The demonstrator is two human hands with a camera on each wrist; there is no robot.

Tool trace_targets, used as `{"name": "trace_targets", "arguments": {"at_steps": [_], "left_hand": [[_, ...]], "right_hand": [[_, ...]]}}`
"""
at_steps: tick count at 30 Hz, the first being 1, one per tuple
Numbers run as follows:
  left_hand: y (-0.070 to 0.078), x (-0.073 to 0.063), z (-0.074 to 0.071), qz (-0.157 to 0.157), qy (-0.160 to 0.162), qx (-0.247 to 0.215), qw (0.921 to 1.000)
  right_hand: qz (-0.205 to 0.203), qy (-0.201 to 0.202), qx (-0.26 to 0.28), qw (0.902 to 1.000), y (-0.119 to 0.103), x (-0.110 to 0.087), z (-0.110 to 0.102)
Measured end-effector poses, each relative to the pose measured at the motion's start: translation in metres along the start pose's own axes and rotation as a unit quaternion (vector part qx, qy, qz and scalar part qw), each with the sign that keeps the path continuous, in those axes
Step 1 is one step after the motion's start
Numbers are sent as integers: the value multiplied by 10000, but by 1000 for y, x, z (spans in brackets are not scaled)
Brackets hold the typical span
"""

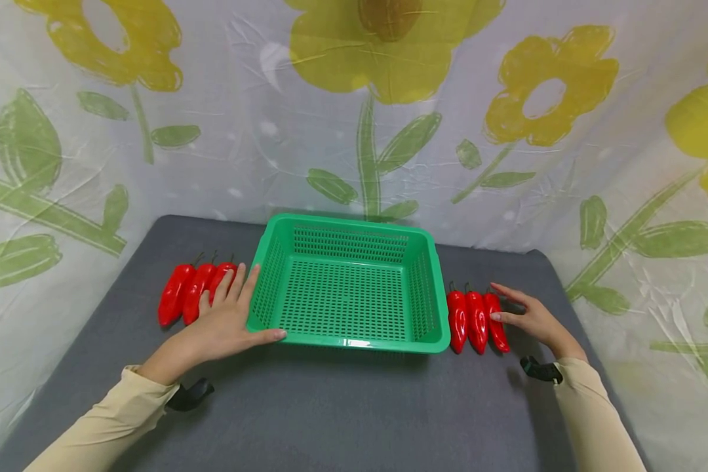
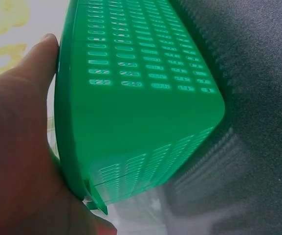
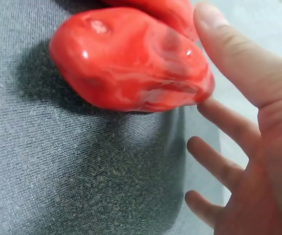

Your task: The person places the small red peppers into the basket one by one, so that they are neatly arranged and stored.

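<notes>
A green plastic basket (image 1: 354,343) with slotted walls and floor stands on the grey table with nothing in it. My left hand (image 1: 215,331) rests on its near left corner, fingers spread along the left rim and thumb on the front rim. In the left wrist view that hand (image 2: 18,132) lies against the rim of the basket (image 2: 136,112). To the basket's right, three shiny red peppers lie side by side. At the rightmost pepper (image 1: 498,331) is my right hand (image 1: 533,322), thumb and forefinger extended on either side of its stem end. The right wrist view shows this pepper (image 3: 126,58) lying on the cloth.
Three more red peppers (image 1: 176,295) lie left of the basket, partly behind the left hand. A grey cloth (image 1: 354,406) covers the table. A flower-printed curtain (image 1: 230,131) hangs behind and at both sides. Both wrists wear dark straps (image 1: 539,370).
</notes>
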State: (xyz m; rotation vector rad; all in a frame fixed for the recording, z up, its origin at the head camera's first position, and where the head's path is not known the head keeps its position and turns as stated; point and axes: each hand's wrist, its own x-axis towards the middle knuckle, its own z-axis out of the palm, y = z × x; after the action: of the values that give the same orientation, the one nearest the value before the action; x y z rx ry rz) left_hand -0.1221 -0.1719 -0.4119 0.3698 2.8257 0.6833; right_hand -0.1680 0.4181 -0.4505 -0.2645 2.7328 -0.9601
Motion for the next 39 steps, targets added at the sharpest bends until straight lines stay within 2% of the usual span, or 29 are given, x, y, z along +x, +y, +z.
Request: {"name": "trace_targets", "arguments": {"at_steps": [8, 23, 39], "left_hand": [[0, 1, 0, -1, -17, 27, 10000], [0, 1, 0, -6, -40, 5, 10000], [0, 1, 0, -35, -40, 23, 10000]], "right_hand": [[-22, -46, -79, 10000, 7, 5, 1], [308, -211, -151, 9992, 3, 9, -1], [341, -75, 213, 9992, 4, 9, -1]]}}
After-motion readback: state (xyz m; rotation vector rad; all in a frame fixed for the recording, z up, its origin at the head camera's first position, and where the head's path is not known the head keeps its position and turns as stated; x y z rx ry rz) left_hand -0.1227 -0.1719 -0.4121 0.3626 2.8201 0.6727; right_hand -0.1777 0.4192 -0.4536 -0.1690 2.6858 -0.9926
